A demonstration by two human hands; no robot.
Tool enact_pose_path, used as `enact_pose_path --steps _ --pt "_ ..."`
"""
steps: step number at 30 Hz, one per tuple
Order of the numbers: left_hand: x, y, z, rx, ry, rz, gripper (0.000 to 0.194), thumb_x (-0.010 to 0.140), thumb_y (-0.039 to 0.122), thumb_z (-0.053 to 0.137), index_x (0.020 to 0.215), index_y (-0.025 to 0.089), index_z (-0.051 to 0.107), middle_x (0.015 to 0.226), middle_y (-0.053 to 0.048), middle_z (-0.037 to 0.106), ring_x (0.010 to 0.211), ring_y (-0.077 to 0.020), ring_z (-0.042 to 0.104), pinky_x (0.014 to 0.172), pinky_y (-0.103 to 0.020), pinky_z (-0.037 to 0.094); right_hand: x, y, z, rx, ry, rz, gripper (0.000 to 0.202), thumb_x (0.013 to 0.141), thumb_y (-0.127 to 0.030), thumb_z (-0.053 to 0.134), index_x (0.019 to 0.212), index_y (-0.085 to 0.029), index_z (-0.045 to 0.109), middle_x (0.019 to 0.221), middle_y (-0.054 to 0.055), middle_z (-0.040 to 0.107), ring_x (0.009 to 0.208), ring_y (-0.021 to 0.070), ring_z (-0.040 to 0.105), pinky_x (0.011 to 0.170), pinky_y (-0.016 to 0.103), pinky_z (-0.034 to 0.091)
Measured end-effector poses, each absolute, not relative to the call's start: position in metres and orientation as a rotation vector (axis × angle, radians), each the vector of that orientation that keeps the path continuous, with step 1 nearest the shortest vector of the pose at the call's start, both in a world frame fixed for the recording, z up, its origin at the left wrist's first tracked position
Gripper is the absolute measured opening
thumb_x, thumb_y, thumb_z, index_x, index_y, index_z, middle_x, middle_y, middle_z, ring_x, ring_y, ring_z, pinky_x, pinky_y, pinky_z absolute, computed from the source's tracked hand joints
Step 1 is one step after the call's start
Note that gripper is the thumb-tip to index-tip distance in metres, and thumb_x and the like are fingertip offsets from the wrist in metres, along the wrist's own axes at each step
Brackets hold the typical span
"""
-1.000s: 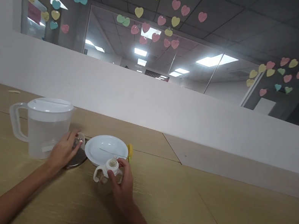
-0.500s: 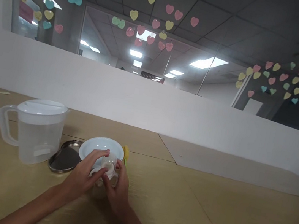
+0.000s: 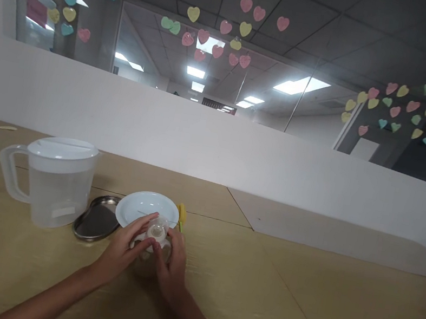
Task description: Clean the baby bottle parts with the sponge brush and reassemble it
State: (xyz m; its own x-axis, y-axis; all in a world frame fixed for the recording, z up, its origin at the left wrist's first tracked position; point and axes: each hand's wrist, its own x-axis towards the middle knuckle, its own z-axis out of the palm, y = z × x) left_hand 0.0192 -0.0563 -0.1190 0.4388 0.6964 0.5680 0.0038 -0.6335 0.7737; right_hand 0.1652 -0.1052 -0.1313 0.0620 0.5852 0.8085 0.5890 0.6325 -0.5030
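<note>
My left hand (image 3: 123,251) and my right hand (image 3: 173,265) close in from both sides around the top of a small baby bottle (image 3: 157,234) with a clear domed top, a white collar and pale side handles. Both thumbs meet at the near side of the collar. The bottle's lower body is see-through and hard to make out against the table. Just behind the hands sits a pale blue plate (image 3: 139,206), partly covered by my left fingers. Beyond my right fingertips lies a yellow-headed brush-like item (image 3: 182,213) with a green stem.
A lidded translucent pitcher (image 3: 56,192) with liquid stands to the left, its handle outward. Between it and the plate rests a curved metal tray (image 3: 97,220). The wooden table (image 3: 296,295) extends right, up to a white wall (image 3: 184,138) below a window with heart-shaped notes.
The clear domed top, tilted in my fingers before, now sits lower and more upright over the collar. My hands have come down slightly with it. The view has shifted a little.
</note>
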Motion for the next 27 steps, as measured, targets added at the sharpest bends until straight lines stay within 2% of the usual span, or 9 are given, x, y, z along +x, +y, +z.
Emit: enact_pose_path --steps 9,21,27 --pt "0.0187 -0.051 -0.1274 1.933 0.651 1.195 0.058 0.083 0.043 0.051 0.135 0.021 0.039 0.132 -0.008 0.051 0.115 -0.0238 0.052 0.097 -0.036 0.042 0.1662 -0.1022 -0.139 -1.006 -1.588 -0.063 0.025 0.089 -0.03 0.049 0.113 -0.021 0.048 0.106 0.007 0.057 0.099 0.0208 0.053 0.086 0.035 0.042" --pt "0.0192 -0.0496 -0.1273 1.953 0.669 1.187 0.057 0.083 0.042 0.052 0.134 0.021 0.04 0.129 -0.006 0.054 0.109 -0.0225 0.054 0.092 -0.031 0.044 0.166 -0.1035 -0.1409 -1.048 -1.586 -0.069 0.024 0.09 -0.03 0.047 0.112 -0.021 0.049 0.107 0.008 0.057 0.099 0.0213 0.053 0.087 0.036 0.042" --pt "0.0184 -0.0483 -0.1299 1.939 0.639 1.2 0.058 0.083 0.043 0.051 0.135 0.021 0.038 0.13 -0.006 0.053 0.113 -0.0231 0.052 0.096 -0.033 0.04 0.1662 -0.1046 -0.1346 -1.072 -1.6 -0.057 0.023 0.089 -0.032 0.048 0.108 -0.02 0.05 0.103 0.007 0.057 0.095 0.0208 0.053 0.084 0.035 0.042"
